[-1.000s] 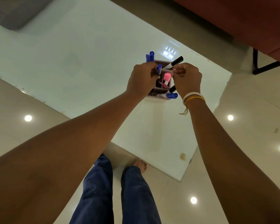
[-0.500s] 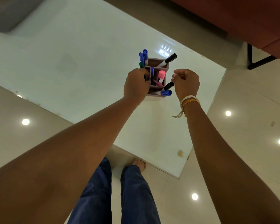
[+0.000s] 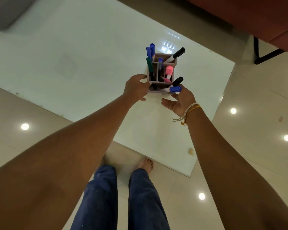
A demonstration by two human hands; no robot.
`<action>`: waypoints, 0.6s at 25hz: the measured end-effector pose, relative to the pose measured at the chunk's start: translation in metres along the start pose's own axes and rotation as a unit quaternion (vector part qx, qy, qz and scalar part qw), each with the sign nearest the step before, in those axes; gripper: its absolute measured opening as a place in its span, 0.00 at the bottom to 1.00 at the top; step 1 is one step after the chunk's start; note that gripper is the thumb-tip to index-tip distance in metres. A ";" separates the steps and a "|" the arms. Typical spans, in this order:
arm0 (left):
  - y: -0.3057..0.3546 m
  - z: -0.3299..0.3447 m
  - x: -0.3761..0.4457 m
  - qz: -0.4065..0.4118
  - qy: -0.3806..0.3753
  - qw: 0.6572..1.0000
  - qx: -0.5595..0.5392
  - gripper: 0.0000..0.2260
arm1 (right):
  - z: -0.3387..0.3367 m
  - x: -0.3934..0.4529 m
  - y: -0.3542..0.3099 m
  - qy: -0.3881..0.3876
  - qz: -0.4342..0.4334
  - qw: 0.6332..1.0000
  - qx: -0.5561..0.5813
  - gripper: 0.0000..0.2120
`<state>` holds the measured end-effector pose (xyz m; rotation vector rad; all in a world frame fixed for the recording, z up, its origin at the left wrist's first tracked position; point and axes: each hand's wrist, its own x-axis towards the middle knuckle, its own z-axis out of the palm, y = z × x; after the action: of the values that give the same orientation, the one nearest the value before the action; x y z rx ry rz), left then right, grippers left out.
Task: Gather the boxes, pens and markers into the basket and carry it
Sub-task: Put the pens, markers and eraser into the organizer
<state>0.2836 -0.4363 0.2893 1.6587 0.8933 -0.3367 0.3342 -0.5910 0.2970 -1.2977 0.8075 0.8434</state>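
Half a second ago your hands were curled fists up at the basket's rim; now both have dropped to its near base and opened out. The basket (image 3: 161, 73), a divided mauve holder, stands on the white table (image 3: 73, 55) in the same spot. You can count nine pens and markers in it: three blue-capped at the back left and centre, one green (image 3: 149, 64), two black-capped (image 3: 177, 53), one pink highlighter (image 3: 169, 71), a thin pink pen and a blue-capped marker (image 3: 174, 89) at the front. Your left hand (image 3: 136, 88) touches the basket's left corner with loosely bent fingers. Your right hand (image 3: 181, 101) is spread, palm turned up, just beside the front right corner, bracelets (image 3: 190, 110) at its wrist.
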 end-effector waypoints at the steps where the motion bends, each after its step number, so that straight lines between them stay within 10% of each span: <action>1: -0.003 -0.003 -0.001 0.003 -0.017 1.000 -0.010 0.22 | 0.002 0.000 0.004 0.010 -0.011 1.000 0.024 0.16; 15: -0.100 -0.092 -0.065 0.073 0.012 0.996 0.049 0.22 | 0.054 -0.058 0.154 0.056 -0.066 0.990 0.113 0.10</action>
<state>0.1478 -0.3707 0.2875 1.8105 0.7788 -0.2642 0.1733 -0.5300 0.2810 -1.1900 0.8683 0.5606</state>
